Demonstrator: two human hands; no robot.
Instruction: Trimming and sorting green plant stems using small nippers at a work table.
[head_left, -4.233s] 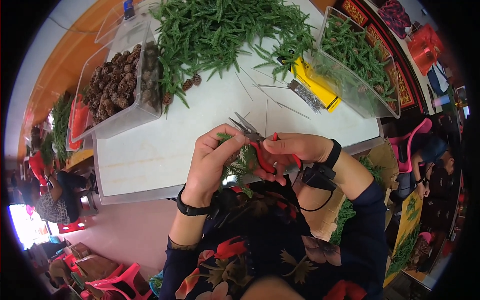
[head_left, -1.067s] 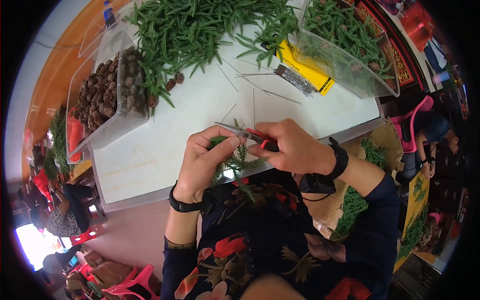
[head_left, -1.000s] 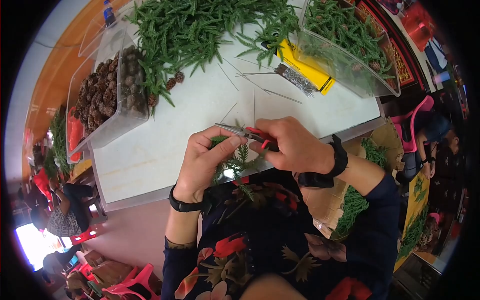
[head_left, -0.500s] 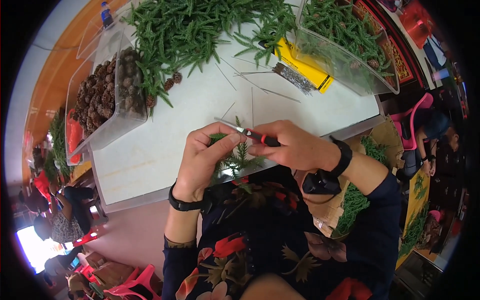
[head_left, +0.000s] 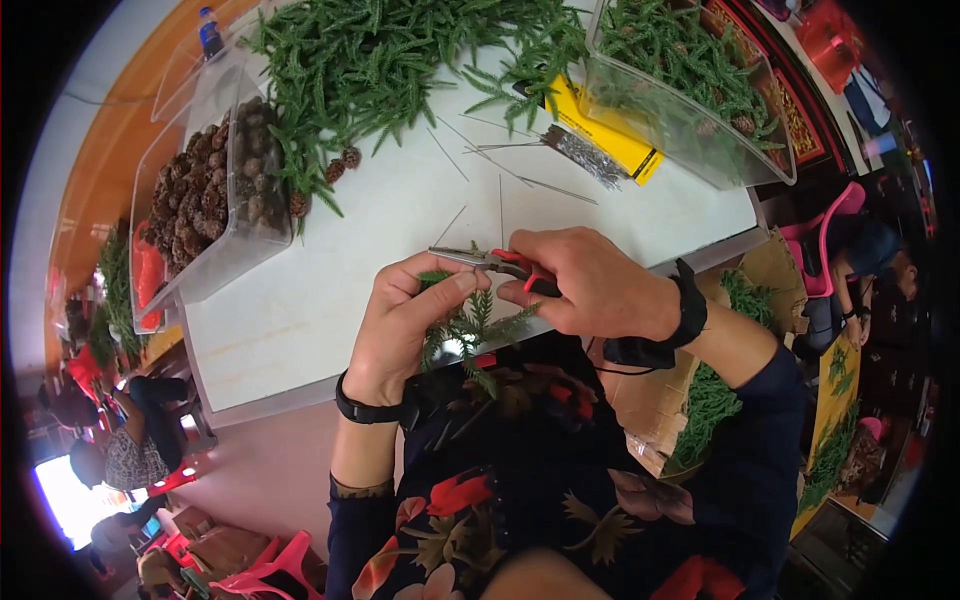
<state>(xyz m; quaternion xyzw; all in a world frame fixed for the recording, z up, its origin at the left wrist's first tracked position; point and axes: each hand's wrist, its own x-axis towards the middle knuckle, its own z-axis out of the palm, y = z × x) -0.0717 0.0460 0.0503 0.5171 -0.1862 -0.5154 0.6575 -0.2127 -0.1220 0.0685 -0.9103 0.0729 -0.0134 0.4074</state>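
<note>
My left hand (head_left: 400,315) pinches a green artificial pine sprig (head_left: 480,325) between thumb and fingers, and its needles hang below over the table's near edge. My right hand (head_left: 605,285) is closed round the red-and-black handles of long-nose pliers (head_left: 478,259). The metal jaws point left and lie across the top of the sprig, right by my left fingertips. Whether the jaws grip a stem or a wire there is too small to tell. Beyond my hands, several thin wires (head_left: 500,205) lie loose on the white tabletop (head_left: 290,330).
Pine cones (head_left: 195,195) fill a clear bin at the left. A big heap of pine sprigs (head_left: 370,60) covers the far side. At the right are a yellow packet (head_left: 625,145) with a wire bundle (head_left: 582,158) and a second clear bin (head_left: 690,165) of sprigs.
The right hand has shifted slightly and turned, the plier handles have spread apart, and the jaws now show more side-on. The left hand keeps its pinch on the sprig.
</note>
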